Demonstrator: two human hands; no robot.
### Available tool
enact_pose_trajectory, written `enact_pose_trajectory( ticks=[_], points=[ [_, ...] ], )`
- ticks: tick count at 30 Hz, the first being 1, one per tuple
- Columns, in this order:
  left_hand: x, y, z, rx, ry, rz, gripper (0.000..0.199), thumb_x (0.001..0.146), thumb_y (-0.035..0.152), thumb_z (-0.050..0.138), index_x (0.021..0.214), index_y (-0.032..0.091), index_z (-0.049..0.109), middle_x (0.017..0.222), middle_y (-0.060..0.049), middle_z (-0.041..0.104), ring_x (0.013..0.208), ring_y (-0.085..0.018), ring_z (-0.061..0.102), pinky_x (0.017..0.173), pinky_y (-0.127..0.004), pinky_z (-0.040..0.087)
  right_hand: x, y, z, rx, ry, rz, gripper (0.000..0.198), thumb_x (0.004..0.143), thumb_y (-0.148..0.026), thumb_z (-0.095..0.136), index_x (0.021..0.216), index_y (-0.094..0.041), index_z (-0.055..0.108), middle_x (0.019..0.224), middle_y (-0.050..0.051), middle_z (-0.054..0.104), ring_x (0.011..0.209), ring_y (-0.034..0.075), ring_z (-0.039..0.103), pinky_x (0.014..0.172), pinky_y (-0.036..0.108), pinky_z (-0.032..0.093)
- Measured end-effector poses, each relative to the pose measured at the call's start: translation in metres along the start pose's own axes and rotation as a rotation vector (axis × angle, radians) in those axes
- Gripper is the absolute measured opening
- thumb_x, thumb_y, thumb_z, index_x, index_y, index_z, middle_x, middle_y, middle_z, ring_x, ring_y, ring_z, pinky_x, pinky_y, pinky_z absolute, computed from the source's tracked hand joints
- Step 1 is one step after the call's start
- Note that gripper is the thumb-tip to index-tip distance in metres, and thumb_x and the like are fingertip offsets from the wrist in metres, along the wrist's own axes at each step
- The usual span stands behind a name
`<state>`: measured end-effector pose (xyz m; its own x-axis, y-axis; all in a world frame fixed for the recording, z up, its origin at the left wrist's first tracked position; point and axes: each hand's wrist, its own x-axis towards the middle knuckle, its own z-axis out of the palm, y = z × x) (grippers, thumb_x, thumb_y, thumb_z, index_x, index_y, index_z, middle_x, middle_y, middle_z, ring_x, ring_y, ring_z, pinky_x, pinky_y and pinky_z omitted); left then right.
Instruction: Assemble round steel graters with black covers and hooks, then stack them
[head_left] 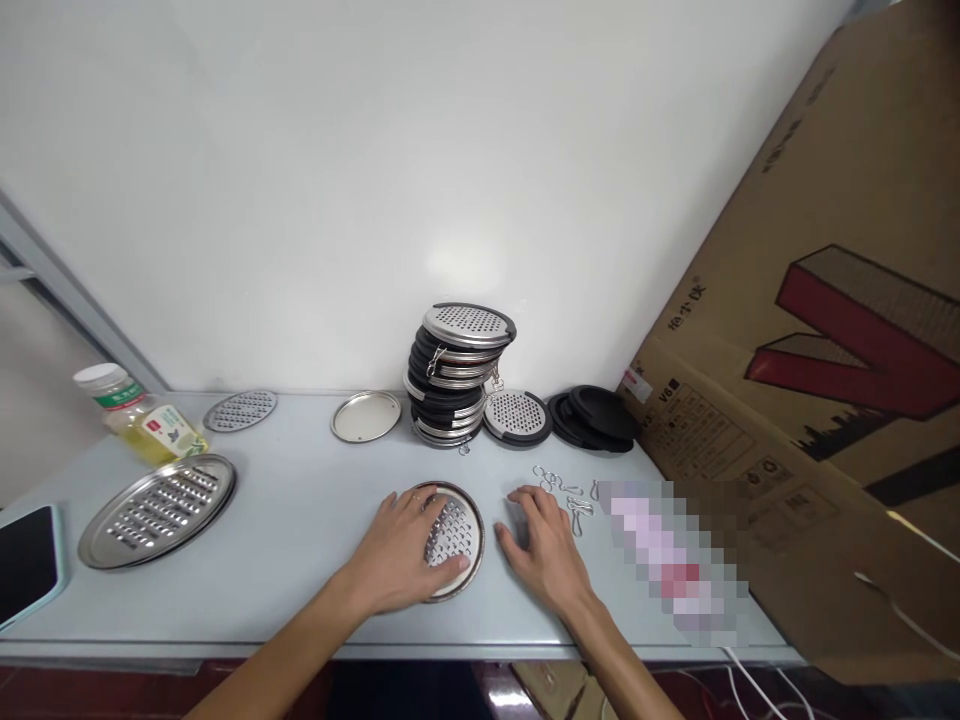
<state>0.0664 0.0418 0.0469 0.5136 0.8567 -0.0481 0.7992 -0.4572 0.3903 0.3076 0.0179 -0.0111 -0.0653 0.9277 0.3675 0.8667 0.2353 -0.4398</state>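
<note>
A round metal grater disc (459, 530) lies near the front middle of the table, its rough side up. My left hand (399, 552) covers its left part, with the fingers at the far rim and the thumb near the right edge, gripping it. Just right of the disc and apart from it, my right hand (546, 548) hovers low or rests on the table with loosely curved, parted fingers and nothing in them. Several small wire clips (577, 508) lie beyond the right hand's fingers.
Behind stands a leaning stack of round graters (457, 380), with one grater (517, 416) and black rings (600, 418) beside it. A plain metal disc (366, 416), oval graters (161, 510), a jar (139, 412) and a phone (30, 560) are leftward. A cardboard box (810, 400) borders the right.
</note>
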Motion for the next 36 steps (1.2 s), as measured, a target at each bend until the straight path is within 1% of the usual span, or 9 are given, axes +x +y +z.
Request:
enact_pose_trajectory(
  ticks=[2, 6, 9, 17, 22, 26, 29, 32, 36],
  points=[
    [-0.001, -0.001, 0.000, -0.002, -0.014, 0.006, 0.077, 0.075, 0.063, 0.063, 0.141, 0.027, 0.048, 0.152, -0.011, 0.044, 0.140, -0.036, 0.038, 0.116, -0.058, 0.022, 0.000, 0.000, 0.000, -0.001, 0.000, 0.000, 0.029, 0.090, -0.029, 0.055, 0.119, -0.024, 0.053, 0.120, 0.009, 0.057, 0.115, 0.028, 0.054, 0.097, 0.047, 0.044],
    [-0.001, -0.003, 0.003, 0.036, 0.006, 0.011, 0.086, 0.065, 0.050, 0.073, 0.142, 0.027, 0.045, 0.152, -0.010, 0.043, 0.139, -0.036, 0.038, 0.116, -0.055, 0.024, -0.001, 0.000, 0.000, 0.003, -0.017, 0.007, 0.029, 0.091, -0.030, 0.055, 0.119, -0.024, 0.053, 0.121, 0.009, 0.056, 0.116, 0.028, 0.053, 0.098, 0.047, 0.043],
    [0.001, -0.004, 0.006, 0.047, 0.024, 0.000, 0.085, 0.065, 0.048, 0.073, 0.142, 0.027, 0.045, 0.151, -0.010, 0.044, 0.139, -0.035, 0.038, 0.115, -0.053, 0.026, 0.000, 0.000, 0.000, 0.006, -0.022, 0.007, 0.028, 0.091, -0.030, 0.055, 0.118, -0.023, 0.053, 0.121, 0.010, 0.056, 0.117, 0.028, 0.053, 0.098, 0.047, 0.043],
    [-0.001, -0.005, 0.008, 0.060, 0.037, -0.003, 0.086, 0.064, 0.050, 0.073, 0.142, 0.026, 0.045, 0.151, -0.011, 0.044, 0.139, -0.035, 0.038, 0.116, -0.054, 0.024, 0.000, 0.001, 0.001, 0.011, -0.007, 0.008, 0.028, 0.090, -0.030, 0.056, 0.118, -0.024, 0.054, 0.120, 0.009, 0.057, 0.116, 0.028, 0.054, 0.097, 0.046, 0.044],
    [-0.003, -0.008, 0.006, 0.052, 0.094, -0.003, 0.079, 0.066, 0.044, 0.072, 0.140, 0.027, 0.047, 0.149, -0.008, 0.047, 0.135, -0.033, 0.043, 0.112, -0.047, 0.034, -0.001, 0.002, 0.001, 0.013, -0.006, 0.008, 0.028, 0.091, -0.031, 0.055, 0.118, -0.024, 0.054, 0.120, 0.009, 0.056, 0.116, 0.028, 0.054, 0.097, 0.047, 0.044],
    [-0.003, -0.011, 0.001, 0.006, 0.088, 0.011, 0.080, 0.067, 0.040, 0.072, 0.142, 0.027, 0.045, 0.148, -0.007, 0.047, 0.132, -0.031, 0.047, 0.110, -0.043, 0.038, 0.000, 0.002, 0.003, 0.005, 0.000, 0.003, 0.028, 0.090, -0.032, 0.055, 0.117, -0.024, 0.055, 0.120, 0.010, 0.057, 0.116, 0.028, 0.054, 0.097, 0.047, 0.045],
    [-0.005, -0.014, 0.001, -0.011, 0.097, 0.011, 0.080, 0.066, 0.041, 0.074, 0.140, 0.028, 0.047, 0.147, -0.006, 0.049, 0.129, -0.031, 0.049, 0.109, -0.043, 0.040, 0.000, 0.003, 0.003, 0.003, 0.005, 0.013, 0.028, 0.090, -0.032, 0.055, 0.117, -0.025, 0.055, 0.120, 0.009, 0.057, 0.115, 0.028, 0.054, 0.097, 0.047, 0.045],
    [-0.006, -0.014, 0.005, -0.009, 0.148, 0.014, 0.078, 0.064, 0.043, 0.075, 0.137, 0.029, 0.050, 0.147, -0.006, 0.048, 0.132, -0.032, 0.045, 0.110, -0.045, 0.038, -0.001, 0.002, 0.002, 0.019, 0.001, 0.011, 0.028, 0.091, -0.032, 0.055, 0.118, -0.025, 0.054, 0.121, 0.009, 0.057, 0.117, 0.028, 0.053, 0.098, 0.047, 0.044],
    [-0.003, -0.007, 0.013, 0.009, 0.193, -0.004, 0.082, 0.062, 0.050, 0.076, 0.136, 0.025, 0.050, 0.146, -0.010, 0.047, 0.135, -0.035, 0.039, 0.114, -0.048, 0.033, -0.002, -0.007, -0.005, 0.065, -0.028, -0.072, 0.031, 0.091, -0.032, 0.057, 0.121, -0.024, 0.055, 0.125, 0.011, 0.058, 0.118, 0.029, 0.053, 0.098, 0.047, 0.044]
  ],
)
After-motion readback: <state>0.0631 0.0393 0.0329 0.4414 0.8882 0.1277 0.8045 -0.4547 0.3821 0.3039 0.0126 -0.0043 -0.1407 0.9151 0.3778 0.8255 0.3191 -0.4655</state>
